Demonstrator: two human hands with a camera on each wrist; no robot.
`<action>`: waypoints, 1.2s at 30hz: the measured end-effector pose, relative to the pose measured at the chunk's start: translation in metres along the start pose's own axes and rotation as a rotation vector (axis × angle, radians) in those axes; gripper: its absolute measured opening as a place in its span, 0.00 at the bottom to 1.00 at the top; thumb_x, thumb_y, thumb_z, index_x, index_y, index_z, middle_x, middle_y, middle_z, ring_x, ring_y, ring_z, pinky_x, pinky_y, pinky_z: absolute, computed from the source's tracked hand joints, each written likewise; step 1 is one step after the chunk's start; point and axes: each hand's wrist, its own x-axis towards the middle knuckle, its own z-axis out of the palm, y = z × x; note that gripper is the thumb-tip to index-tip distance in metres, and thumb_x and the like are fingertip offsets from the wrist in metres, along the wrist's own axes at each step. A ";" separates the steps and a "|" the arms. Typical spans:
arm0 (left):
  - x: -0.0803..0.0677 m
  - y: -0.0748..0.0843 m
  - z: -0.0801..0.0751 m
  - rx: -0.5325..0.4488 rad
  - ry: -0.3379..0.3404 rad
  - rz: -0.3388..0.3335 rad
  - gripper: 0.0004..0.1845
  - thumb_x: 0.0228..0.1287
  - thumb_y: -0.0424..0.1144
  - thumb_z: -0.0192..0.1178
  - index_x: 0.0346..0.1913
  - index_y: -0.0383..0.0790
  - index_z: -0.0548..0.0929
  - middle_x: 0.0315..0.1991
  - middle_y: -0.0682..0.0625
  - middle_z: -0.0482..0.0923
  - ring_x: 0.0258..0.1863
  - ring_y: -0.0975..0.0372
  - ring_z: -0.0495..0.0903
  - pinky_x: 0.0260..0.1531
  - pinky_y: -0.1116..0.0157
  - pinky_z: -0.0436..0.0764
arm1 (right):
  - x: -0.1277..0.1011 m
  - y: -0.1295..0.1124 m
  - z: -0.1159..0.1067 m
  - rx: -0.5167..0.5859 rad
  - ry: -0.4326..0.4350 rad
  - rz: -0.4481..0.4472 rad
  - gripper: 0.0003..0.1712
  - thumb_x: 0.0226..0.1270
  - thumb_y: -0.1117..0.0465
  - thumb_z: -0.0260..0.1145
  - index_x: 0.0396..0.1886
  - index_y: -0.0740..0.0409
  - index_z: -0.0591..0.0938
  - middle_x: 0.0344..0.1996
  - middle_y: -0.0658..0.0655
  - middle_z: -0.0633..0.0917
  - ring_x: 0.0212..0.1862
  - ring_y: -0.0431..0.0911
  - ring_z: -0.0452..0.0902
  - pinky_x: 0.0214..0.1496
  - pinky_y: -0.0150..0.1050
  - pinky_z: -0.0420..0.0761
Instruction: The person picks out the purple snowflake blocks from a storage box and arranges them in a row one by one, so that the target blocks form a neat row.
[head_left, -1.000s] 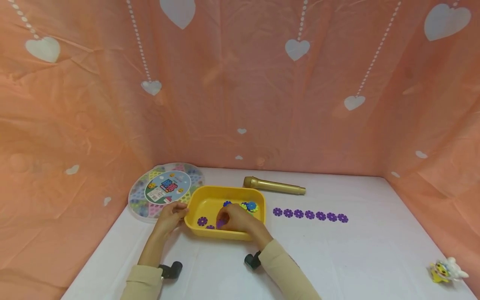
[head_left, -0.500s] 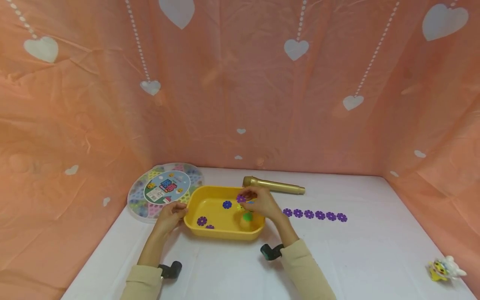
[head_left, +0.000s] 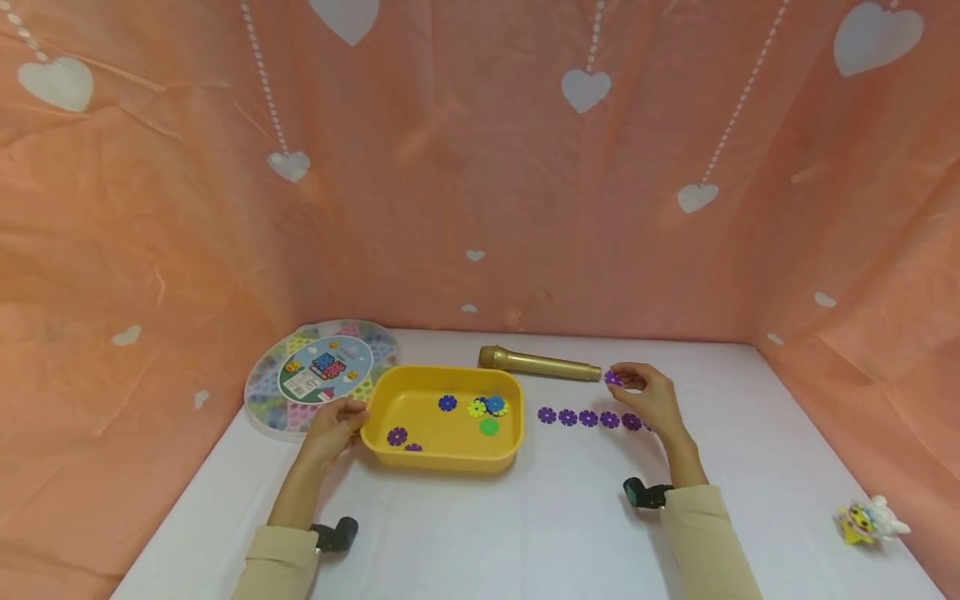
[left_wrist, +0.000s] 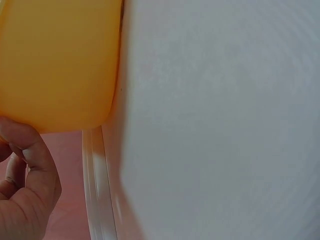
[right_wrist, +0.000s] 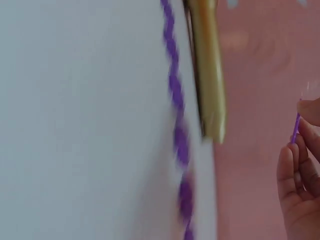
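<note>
My right hand (head_left: 651, 402) pinches a purple snowflake disc (head_left: 612, 378) between thumb and fingers, raised over the table. In the right wrist view that disc (right_wrist: 296, 127) appears edge-on. Below the hand runs a row of purple snowflake discs (head_left: 588, 418), its right end hidden by the hand. My left hand (head_left: 333, 431) holds the left rim of a yellow plastic basin (head_left: 442, 462); the left wrist view shows fingers at the basin's wall (left_wrist: 60, 65). Inside lie two purple discs (head_left: 397, 436), a dark blue one (head_left: 447, 403), a green one (head_left: 489, 427) and a yellow and blue cluster (head_left: 491, 405).
A gold toy microphone (head_left: 540, 364) lies behind the basin and the row. At the back left, a clear bead case (head_left: 262, 392) with a printed label rests on the white table (head_left: 570, 517). A small yellow and white figurine (head_left: 870, 522) stands near the right edge.
My right hand has lifted a purple disc out of the basin and carried it right, above the row. My left hand has stayed on the basin's rim.
</note>
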 end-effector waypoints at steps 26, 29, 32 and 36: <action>0.001 -0.001 -0.001 0.007 0.000 -0.028 0.14 0.66 0.27 0.49 0.51 0.22 0.68 0.35 0.45 0.73 0.28 0.63 0.73 0.27 0.70 0.78 | -0.050 0.062 -0.079 -0.358 -0.104 0.304 0.20 0.59 0.67 0.61 0.49 0.75 0.76 0.43 0.74 0.78 0.43 0.61 0.74 0.45 0.54 0.75; 0.002 -0.001 -0.001 0.016 0.002 -0.027 0.14 0.66 0.27 0.49 0.51 0.22 0.68 0.35 0.45 0.73 0.28 0.63 0.73 0.27 0.71 0.77 | -0.050 0.062 -0.078 -0.360 -0.114 0.296 0.20 0.60 0.66 0.61 0.50 0.75 0.76 0.43 0.73 0.78 0.42 0.59 0.74 0.44 0.53 0.76; 0.002 -0.001 -0.001 0.023 0.005 -0.025 0.13 0.66 0.27 0.49 0.51 0.22 0.68 0.35 0.45 0.73 0.28 0.63 0.73 0.27 0.70 0.77 | -0.049 0.064 -0.078 -0.359 -0.121 0.299 0.20 0.60 0.66 0.62 0.50 0.75 0.76 0.42 0.73 0.78 0.42 0.58 0.74 0.43 0.51 0.75; 0.001 -0.001 0.000 0.021 0.006 -0.030 0.13 0.66 0.27 0.49 0.51 0.22 0.68 0.35 0.45 0.73 0.28 0.62 0.73 0.27 0.70 0.77 | -0.049 0.063 -0.079 -0.355 -0.116 0.315 0.22 0.62 0.64 0.61 0.52 0.74 0.75 0.45 0.74 0.76 0.44 0.61 0.72 0.46 0.54 0.74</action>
